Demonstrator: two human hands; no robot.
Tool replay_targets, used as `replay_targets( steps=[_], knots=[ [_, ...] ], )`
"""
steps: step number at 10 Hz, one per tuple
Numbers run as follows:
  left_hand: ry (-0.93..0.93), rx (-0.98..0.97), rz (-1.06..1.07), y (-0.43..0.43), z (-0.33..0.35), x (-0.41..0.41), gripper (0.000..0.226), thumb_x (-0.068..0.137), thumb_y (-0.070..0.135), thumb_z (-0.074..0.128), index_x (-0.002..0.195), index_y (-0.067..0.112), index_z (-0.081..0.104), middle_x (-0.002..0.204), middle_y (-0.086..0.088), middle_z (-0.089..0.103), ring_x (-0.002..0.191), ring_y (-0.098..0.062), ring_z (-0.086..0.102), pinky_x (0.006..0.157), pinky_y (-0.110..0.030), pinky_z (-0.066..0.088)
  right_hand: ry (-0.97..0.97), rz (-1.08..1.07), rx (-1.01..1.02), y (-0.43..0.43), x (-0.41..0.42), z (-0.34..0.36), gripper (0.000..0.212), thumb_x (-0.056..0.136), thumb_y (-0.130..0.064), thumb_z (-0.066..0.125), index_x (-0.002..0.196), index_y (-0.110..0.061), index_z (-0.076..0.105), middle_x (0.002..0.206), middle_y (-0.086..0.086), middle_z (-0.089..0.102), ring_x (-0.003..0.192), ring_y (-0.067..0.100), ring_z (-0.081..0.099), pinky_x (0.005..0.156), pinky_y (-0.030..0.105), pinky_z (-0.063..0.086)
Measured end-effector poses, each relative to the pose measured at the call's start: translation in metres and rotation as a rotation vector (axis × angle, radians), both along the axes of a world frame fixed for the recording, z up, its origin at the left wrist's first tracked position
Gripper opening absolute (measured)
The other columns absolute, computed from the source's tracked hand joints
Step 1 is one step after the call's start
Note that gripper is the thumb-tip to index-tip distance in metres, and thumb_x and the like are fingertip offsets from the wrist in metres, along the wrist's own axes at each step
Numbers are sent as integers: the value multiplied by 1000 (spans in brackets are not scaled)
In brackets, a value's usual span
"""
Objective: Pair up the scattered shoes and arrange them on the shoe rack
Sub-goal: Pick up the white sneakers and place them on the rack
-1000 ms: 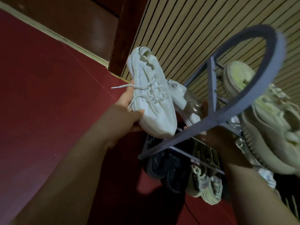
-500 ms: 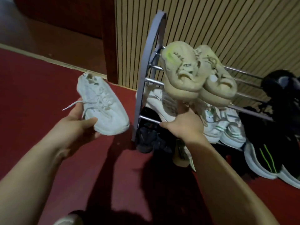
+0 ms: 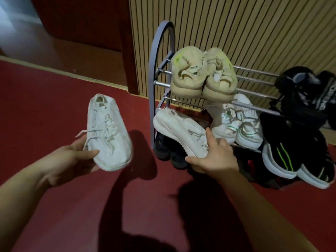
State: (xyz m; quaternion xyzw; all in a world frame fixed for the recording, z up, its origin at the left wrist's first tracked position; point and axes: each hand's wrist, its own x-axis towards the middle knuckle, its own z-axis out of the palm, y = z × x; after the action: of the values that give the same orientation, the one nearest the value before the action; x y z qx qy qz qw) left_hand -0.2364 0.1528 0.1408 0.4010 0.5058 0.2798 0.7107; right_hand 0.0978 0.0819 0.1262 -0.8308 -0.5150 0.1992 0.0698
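Left hand [image 3: 72, 157] grasps a white shoe [image 3: 107, 131] by its heel end, held above the red floor [image 3: 54, 106], left of the shoe rack [image 3: 154, 84] and apart from it. Right hand [image 3: 216, 157] grasps the second white shoe [image 3: 180, 130], which lies tilted at the rack's middle shelf, left end, below the tan pair [image 3: 201, 73].

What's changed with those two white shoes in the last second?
The left hand has carried its white sneaker away from the shoe rack, out to the left. The right hand seems to have drawn the matching white sneaker forward at the middle shelf's left end, so more of it shows. Both hands keep their grips. The beige pair on top and the white-and-green pair have not moved.
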Motion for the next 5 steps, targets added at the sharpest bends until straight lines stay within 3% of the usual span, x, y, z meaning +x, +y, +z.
replay_targets(
  steps=[1,2,3,4,5],
  knots=[
    [-72,4,-65,-2,-28,12,71,64,3,73,127,30,56,129,-6,62,88,-14,71,76,-33,57,197,-59,40,-8,-15,-12,111,66,-68,68,151,-37,3,148,7,27,135,31,30,106,40,32],
    [-204,-17,-165,-13,-51,13,106,36,21,95,132,30,51,127,-2,64,102,-20,69,73,-37,59,337,-189,92,-17,-41,-20,123,47,-77,69,149,-40,11,147,7,32,135,27,33,110,42,34],
    [-284,1,-263,-24,-66,14,102,44,26,94,135,27,48,133,-2,60,116,-24,62,79,-42,57,573,-324,253,-18,-66,-39,123,33,-79,75,140,-51,23,144,1,40,128,23,46,102,44,45],
    [-271,68,-310,-34,-77,24,75,68,12,77,135,27,45,131,-3,61,116,-27,60,88,-51,47,638,-310,210,-13,-89,-35,111,53,-61,78,144,-46,16,150,-5,29,134,20,36,107,36,36],
    [-318,107,-282,-43,-76,24,65,76,9,67,134,26,43,104,-15,65,83,-32,58,72,-45,46,759,-253,239,-10,-110,-37,107,53,-62,73,144,-43,18,149,-4,32,135,17,37,111,41,35]
  ],
)
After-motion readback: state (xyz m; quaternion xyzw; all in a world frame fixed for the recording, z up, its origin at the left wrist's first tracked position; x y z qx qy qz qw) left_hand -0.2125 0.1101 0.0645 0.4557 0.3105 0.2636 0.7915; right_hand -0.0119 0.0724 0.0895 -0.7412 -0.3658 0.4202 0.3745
